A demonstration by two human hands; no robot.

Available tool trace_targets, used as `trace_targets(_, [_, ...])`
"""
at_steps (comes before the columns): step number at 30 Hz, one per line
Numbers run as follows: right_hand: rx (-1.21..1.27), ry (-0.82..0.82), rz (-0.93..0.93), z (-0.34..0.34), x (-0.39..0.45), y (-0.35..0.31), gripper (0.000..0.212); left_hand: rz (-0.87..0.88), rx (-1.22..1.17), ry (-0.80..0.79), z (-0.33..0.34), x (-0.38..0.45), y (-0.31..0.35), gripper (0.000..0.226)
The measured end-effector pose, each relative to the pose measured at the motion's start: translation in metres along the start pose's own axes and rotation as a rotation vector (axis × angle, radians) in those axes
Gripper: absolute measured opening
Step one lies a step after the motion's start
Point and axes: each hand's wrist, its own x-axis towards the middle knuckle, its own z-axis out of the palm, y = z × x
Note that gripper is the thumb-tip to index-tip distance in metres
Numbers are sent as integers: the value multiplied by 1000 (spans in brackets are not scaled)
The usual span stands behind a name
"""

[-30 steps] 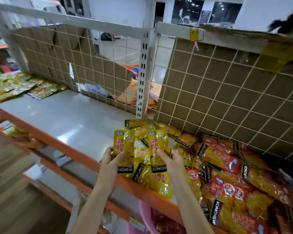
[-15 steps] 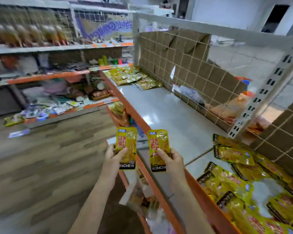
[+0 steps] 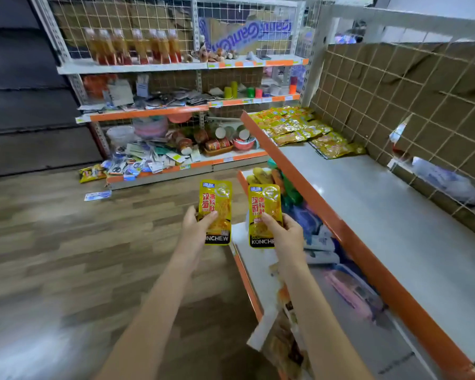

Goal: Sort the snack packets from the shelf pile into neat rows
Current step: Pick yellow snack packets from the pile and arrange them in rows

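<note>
**Two yellow packets held up, view swung toward the aisle**

Head view: compared with half a second ago, the camera has turned further left; the loose pile of packets at the near right has dropped out of sight, and the far rack now fills the top of the frame. The hands hold the same pose.

The left hand (image 3: 194, 224) pinches a glossy yellow foil snack packet with red lettering and a black band at its foot (image 3: 215, 212), thumb across the front, grip clamped on its lower half. The right hand (image 3: 285, 233) grips a second matching yellow foil packet (image 3: 263, 215) the same way. Both packets stand upright, side by side but apart, over the wood-grain plank floor (image 3: 66, 242) and just left of the orange-edged grey metal shelf (image 3: 395, 215).

At the far end of that smooth shelf lie flat rows of yellow packets (image 3: 294, 127), against a brown cardboard backing behind white wire mesh (image 3: 395, 91). The far white rack (image 3: 137, 68) carries a line of amber bottles (image 3: 132, 48).
</note>
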Motion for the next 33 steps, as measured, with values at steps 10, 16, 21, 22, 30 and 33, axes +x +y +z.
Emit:
trace_targets(10, [-9,51,7,45,107,5,6,-10,72,-34,8,122,8,7])
trace_targets(16, [41,85,27,61,213,5,6,1,114,-69,49,219,21,8])
trace_targets(21, [89,136,56,57,297,-9,14,-11,161,-174,107,296,42,8])
trace_targets(22, [87,174,48,52,310,-14,11,-11,167,-205,120,309,44,9])
trace_targets(30, [100,481,-64,-7,358,-40,10,30,307,-575,231,365,35,25])
trace_targets(33, [113,701,-103,-32,363,-41,4,-7,343,-773,270,367,31,38])
